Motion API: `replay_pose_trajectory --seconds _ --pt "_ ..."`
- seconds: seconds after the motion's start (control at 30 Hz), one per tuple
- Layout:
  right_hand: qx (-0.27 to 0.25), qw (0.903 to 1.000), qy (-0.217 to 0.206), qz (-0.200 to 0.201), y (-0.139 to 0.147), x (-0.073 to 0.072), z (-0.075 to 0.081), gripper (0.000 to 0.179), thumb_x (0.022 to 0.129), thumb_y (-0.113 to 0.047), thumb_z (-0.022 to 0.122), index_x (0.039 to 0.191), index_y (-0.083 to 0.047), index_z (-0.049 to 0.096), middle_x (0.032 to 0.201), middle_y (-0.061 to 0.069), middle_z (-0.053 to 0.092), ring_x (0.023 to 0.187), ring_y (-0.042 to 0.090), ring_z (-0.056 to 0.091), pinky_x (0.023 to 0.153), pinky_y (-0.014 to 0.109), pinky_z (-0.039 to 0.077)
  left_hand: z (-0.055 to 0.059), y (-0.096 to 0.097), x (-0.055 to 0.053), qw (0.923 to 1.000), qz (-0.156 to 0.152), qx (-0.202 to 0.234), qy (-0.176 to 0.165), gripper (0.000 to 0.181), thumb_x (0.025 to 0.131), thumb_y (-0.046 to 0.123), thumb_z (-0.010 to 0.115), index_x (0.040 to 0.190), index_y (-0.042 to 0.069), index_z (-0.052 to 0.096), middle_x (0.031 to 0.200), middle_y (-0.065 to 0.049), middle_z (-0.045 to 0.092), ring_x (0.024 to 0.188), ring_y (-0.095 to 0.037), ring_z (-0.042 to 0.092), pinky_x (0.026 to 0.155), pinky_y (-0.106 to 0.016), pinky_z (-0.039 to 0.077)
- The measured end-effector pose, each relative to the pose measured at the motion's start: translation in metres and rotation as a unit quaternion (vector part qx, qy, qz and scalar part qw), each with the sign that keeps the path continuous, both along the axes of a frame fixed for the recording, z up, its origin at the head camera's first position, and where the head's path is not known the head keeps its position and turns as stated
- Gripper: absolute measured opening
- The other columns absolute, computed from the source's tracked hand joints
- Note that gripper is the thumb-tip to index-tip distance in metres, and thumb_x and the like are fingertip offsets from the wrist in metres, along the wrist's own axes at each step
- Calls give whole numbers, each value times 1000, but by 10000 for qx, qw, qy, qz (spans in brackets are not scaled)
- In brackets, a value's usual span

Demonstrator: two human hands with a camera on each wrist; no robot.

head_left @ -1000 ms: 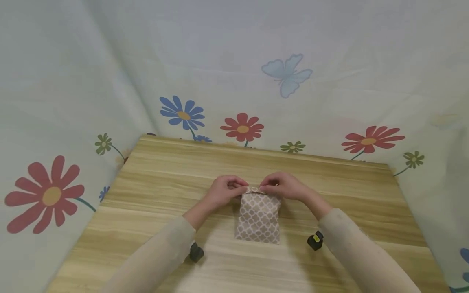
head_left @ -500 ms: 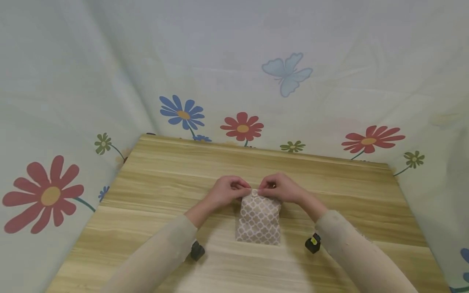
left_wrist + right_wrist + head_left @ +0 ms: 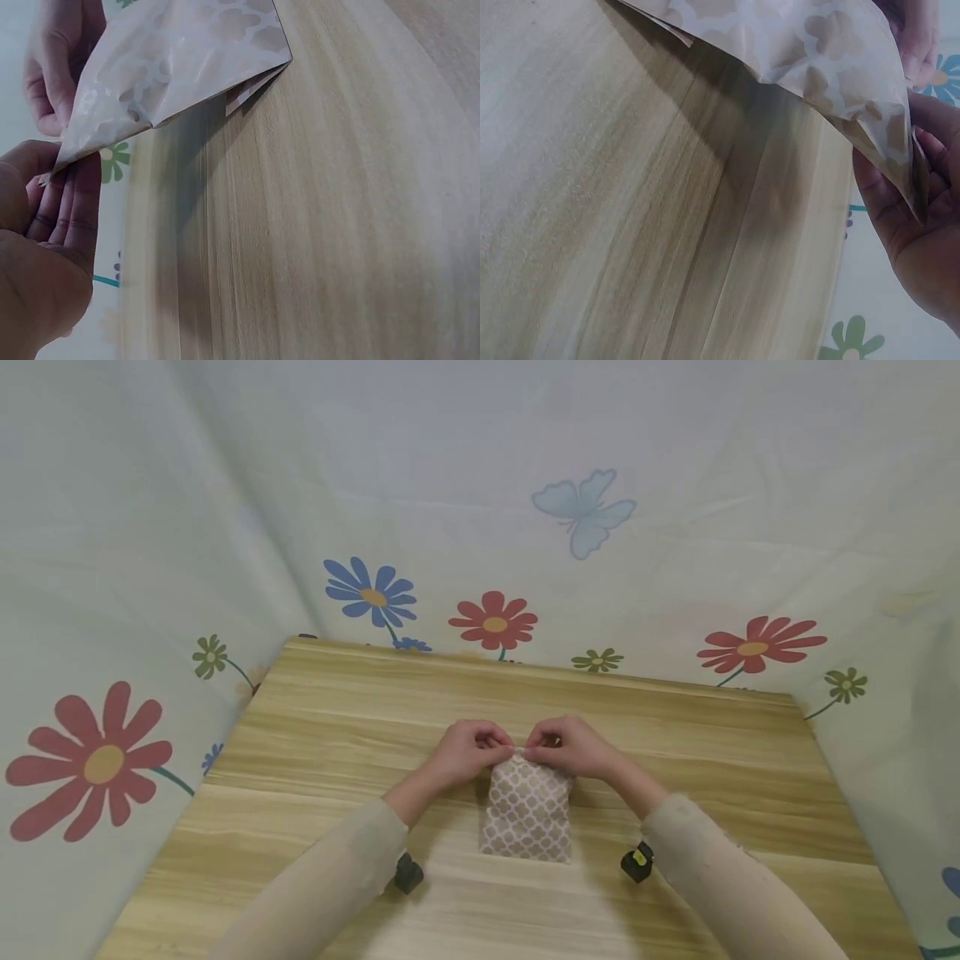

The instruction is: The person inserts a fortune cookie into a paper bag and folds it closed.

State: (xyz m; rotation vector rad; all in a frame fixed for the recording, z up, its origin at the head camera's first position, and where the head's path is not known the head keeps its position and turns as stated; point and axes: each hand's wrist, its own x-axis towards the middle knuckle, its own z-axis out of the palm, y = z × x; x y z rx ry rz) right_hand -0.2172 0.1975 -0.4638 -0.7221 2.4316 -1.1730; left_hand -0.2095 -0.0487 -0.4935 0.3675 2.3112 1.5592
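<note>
A small tan paper bag [image 3: 527, 814] with a white lattice print stands in the middle of the wooden table in the head view. My left hand [image 3: 461, 753] pinches its upper edge between thumb and fingers. From the other side, my right hand [image 3: 579, 747] pinches the same edge, the two sets of fingertips almost meeting. In the left wrist view, the bag's top corner [image 3: 79, 142] narrows into the left thumb and fingers. Seen from the right wrist, a creased corner [image 3: 889, 142] lies between the right thumb and fingers. Inside the bag is hidden.
The wooden table [image 3: 360, 693] reaches back to a pale cloth backdrop [image 3: 465, 460] printed with flowers and a butterfly. Under each forearm a black wrist device shows, one at the left sleeve [image 3: 408, 873] and one at the right sleeve [image 3: 637, 862].
Both hands have drawn closer together along the bag's top. The pale folded rim between the fingers, wide a second ago, is now mostly covered. The bag has barely shifted.
</note>
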Motion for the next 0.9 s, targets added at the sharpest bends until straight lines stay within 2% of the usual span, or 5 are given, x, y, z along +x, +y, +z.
replay_pose_trajectory --seconds 0.33,0.6,0.9 --pt "-57 10000 38 -6 13 4 -1 11 102 -21 74 98 -12 78 89 -3 73 80 15 62 71 27 51 1 -1 0 9999 63 73 128 4 98 16 79 99 12 79 90 -1 74 81 -17 68 71 -28 56" --pt "51 10000 33 -49 20 8 -1 10 102 -20 73 97 -13 78 90 -3 73 83 15 63 75 28 52 -2 -4 -1 9994 -75 -11 328 4 99 16 78 101 13 80 91 1 74 83 -16 68 74 -28 57" --pt "70 9997 -150 -185 29 13 -1 11 102 -20 75 96 -11 76 89 -1 71 83 17 60 72 27 50 -5 -7 -2 9994 -14 -39 341 4 99 17 78 101 14 79 91 1 74 84 -17 68 76 -31 58"
